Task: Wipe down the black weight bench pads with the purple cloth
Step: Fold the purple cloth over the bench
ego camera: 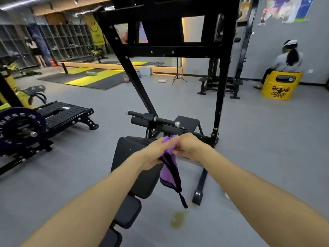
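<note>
Above black bench pads (124,154), both hands' fingers (175,139) pinch the purple cloth (169,168).

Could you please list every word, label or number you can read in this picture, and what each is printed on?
"FITNESS", partly cut off: on the weight plate.
"SAIYA STAR", blurred and uncertain: on the yellow barrel.
Posters and yellow smiley banner: text too blurred to read.

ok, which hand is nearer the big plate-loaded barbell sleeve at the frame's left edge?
Left. The left hand sits on that side of the purple cloth; the right hand is beyond it.
</note>
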A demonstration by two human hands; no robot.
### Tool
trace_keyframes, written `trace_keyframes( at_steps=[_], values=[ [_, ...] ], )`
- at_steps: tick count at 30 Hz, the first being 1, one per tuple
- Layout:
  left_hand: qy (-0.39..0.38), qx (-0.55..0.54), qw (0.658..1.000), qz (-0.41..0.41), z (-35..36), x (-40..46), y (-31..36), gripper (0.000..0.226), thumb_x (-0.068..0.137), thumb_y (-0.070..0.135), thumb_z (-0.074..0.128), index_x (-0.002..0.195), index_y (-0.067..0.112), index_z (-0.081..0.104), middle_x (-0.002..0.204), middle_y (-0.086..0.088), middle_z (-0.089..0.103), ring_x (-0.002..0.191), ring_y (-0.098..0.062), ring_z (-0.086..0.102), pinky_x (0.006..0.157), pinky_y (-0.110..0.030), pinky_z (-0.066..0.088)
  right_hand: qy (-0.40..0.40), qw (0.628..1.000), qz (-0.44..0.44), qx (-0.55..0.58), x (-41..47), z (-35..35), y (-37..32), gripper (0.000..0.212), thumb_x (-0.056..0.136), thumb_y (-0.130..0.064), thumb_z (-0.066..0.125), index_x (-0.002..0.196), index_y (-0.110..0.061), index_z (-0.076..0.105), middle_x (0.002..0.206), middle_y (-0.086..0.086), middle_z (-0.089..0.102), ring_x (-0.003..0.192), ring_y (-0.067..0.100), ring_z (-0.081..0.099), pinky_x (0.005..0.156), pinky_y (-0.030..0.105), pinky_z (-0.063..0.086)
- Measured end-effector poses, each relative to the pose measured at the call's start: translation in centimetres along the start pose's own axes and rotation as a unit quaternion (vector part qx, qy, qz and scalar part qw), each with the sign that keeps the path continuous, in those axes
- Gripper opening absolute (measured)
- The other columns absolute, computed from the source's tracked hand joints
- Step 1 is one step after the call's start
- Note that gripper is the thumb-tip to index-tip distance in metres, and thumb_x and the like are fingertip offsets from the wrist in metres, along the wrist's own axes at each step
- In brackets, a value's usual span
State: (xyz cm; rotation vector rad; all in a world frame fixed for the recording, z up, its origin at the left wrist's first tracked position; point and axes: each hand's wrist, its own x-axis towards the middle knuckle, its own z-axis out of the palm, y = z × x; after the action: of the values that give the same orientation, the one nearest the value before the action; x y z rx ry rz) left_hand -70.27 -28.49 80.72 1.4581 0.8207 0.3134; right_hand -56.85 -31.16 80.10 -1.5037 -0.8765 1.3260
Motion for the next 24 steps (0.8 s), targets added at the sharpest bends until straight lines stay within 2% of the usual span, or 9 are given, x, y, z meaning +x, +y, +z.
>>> trace_keyframes(
  at_steps=[2,4,8,11,14,17,19,21,24],
  values=[
    [-0.002,0.038,0.999,0.026,-1.8,-1.4,0.1,0.014,0.087,0.01,0.061,0.098,0.017,0.058,0.084,0.0,0.063,0.079,-0.013,0.06,0.074,-0.024,0.049,-0.038,0.999,0.004,0.026,-0.1,1.0,-0.4,0.015,0.093,-0.004,0.049,0.094,0.0,0.064,0.081,0.009,0.064,0.068,0.015,0.06,0.058,0.021,0.051],
    [0.026,0.029,0.999,0.025,-3.9,-2.1,-0.2,0.031,0.08,-0.01,0.05,0.098,0.013,0.056,0.085,-0.006,0.056,0.076,-0.016,0.054,0.067,-0.025,0.046,-0.061,0.998,-0.002,0.022,-0.2,1.6,-0.8,0.013,0.091,-0.005,0.053,0.089,-0.007,0.066,0.082,0.005,0.065,0.071,0.012,0.059,0.065,0.021,0.05],
    [0.054,-0.032,0.998,0.031,-6.9,-3.1,0.5,0.036,0.074,-0.009,0.038,0.096,0.011,0.06,0.083,-0.009,0.052,0.073,-0.019,0.049,0.062,-0.025,0.041,-0.029,0.999,-0.025,-0.026,0.4,2.7,-0.7,0.03,0.08,0.014,0.05,0.095,-0.009,0.063,0.094,0.006,0.064,0.088,0.015,0.057,0.074,0.021,0.044],
    [0.066,-0.106,0.991,0.055,-7.6,-3.7,1.7,0.029,0.067,-0.001,0.043,0.088,0.009,0.061,0.08,-0.009,0.056,0.074,-0.019,0.053,0.066,-0.027,0.043,-0.11,0.992,-0.007,-0.057,0.9,4.2,0.2,0.049,0.069,0.014,0.057,0.114,-0.007,0.057,0.106,0.008,0.064,0.106,0.022,0.057,0.101,0.033,0.041],
    [0.119,-0.165,0.976,0.082,-8.8,-3.5,2.3,0.025,0.058,0.011,0.05,0.074,0.011,0.069,0.071,-0.006,0.061,0.073,-0.019,0.054,0.071,-0.031,0.045,-0.192,0.981,0.007,0.028,1.3,5.2,-0.4,0.035,0.078,0.016,0.059,0.101,-0.01,0.064,0.098,0.004,0.069,0.098,0.023,0.063,0.094,0.04,0.049],
    [0.135,-0.246,0.959,0.043,-10.6,-2.5,1.4,0.047,0.061,0.038,0.067,0.098,0.01,0.069,0.092,-0.011,0.067,0.093,-0.029,0.059,0.09,-0.039,0.047,-0.201,0.976,-0.019,0.077,2.0,5.9,-2.5,0.025,0.082,0.008,0.06,0.098,-0.011,0.065,0.095,0.004,0.07,0.092,0.023,0.065,0.088,0.04,0.052],
    [0.098,-0.261,0.96,-0.026,-11.2,-2.1,-0.1,0.064,0.072,0.06,0.062,0.112,0.01,0.066,0.106,-0.013,0.067,0.102,-0.031,0.06,0.097,-0.042,0.044,-0.171,0.98,-0.021,0.098,3.0,5.9,-3.3,0.026,0.082,0.0,0.064,0.107,-0.007,0.063,0.101,0.009,0.069,0.097,0.027,0.064,0.094,0.042,0.049],
    [0.093,-0.26,0.959,-0.055,-11.0,-1.4,-1.4,0.055,0.085,0.05,0.056,0.116,0.006,0.064,0.111,-0.015,0.067,0.1,-0.03,0.063,0.092,-0.041,0.049,-0.128,0.988,0.003,0.083,4.3,5.7,-3.8,0.026,0.082,-0.008,0.068,0.107,-0.003,0.063,0.106,0.013,0.068,0.098,0.028,0.063,0.095,0.04,0.049],
    [0.223,-0.214,0.949,-0.057,-11.1,0.4,-2.0,0.049,0.085,0.009,0.064,0.129,-0.002,0.049,0.126,-0.02,0.057,0.105,-0.031,0.06,0.092,-0.041,0.049,-0.075,0.995,0.037,0.046,5.8,4.9,-3.9,0.024,0.083,-0.003,0.067,0.106,-0.002,0.062,0.105,0.012,0.066,0.086,0.021,0.063,0.081,0.033,0.052]
  ],
)
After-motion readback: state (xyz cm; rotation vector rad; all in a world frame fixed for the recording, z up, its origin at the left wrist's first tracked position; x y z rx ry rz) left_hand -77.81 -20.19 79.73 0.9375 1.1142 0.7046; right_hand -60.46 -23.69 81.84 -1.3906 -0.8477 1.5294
